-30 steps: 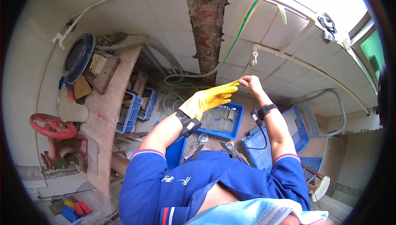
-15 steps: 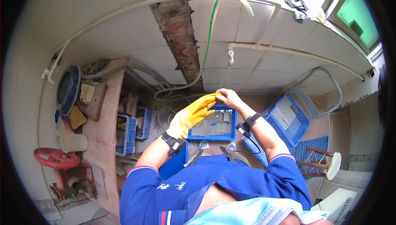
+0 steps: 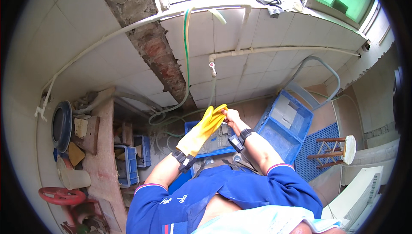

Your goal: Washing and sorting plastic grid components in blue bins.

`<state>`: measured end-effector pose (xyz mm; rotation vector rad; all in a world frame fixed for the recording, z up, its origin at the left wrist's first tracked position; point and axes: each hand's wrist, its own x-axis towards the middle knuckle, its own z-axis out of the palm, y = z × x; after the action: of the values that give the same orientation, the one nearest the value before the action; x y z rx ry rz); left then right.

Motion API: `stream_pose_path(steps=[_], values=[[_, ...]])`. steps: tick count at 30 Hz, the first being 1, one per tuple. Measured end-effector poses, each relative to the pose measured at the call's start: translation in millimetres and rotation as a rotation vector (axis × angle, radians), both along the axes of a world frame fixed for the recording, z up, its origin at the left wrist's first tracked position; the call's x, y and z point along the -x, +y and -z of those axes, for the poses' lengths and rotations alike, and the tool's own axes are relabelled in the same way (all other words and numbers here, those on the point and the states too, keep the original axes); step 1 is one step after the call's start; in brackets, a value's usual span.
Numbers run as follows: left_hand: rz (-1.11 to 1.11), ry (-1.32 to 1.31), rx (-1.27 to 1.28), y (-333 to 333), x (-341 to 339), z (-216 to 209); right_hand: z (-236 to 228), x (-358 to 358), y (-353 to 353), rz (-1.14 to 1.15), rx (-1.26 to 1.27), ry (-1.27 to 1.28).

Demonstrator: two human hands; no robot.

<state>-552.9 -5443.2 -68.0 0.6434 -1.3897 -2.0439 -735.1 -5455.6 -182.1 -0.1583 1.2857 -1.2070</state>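
Observation:
A yellow rubber glove [image 3: 191, 143] covers my left hand [image 3: 201, 129], its fingers stretched out and pointing up and away from me. My bare right hand [image 3: 232, 117] is closed, pinching the glove at its fingertips. Each wrist has a dark strap with a small device on it. Beneath my hands a blue crate [image 3: 221, 151] stands on the floor, holding greyish clear pieces [image 3: 224, 138]. The gloved hand and forearm hide part of that crate.
To the right are tilted blue crates [image 3: 281, 133], a grey tubular frame [image 3: 330, 69], blue slatted matting [image 3: 315, 157] and a round stool [image 3: 349, 149]. A wooden bench [image 3: 101, 148] with a red handwheel [image 3: 62, 196] stands left. A green-striped hose [image 3: 187, 58] hangs ahead beside a tap [image 3: 212, 67].
The view has turned to the right, so the wall and crates sit further left. My right hand still pinches the glove's fingertips, and the glove's fingers now point more upward.

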Motion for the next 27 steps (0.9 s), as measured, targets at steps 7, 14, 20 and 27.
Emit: stream_pose_path(steps=[7,14,20,27], values=[[0.006,0.231,-0.421,31,-20,13,-34,16,-1,-0.006,0.086,0.089],[-0.046,0.53,-0.823,33,-21,15,-126,21,-9,-0.128,0.39,0.204],[0.093,0.548,-0.714,55,-76,37,-276,86,-61,-0.183,0.743,0.38],[-0.139,0.587,-0.491,15,-85,6,-434,94,-193,-0.433,1.02,0.384]])
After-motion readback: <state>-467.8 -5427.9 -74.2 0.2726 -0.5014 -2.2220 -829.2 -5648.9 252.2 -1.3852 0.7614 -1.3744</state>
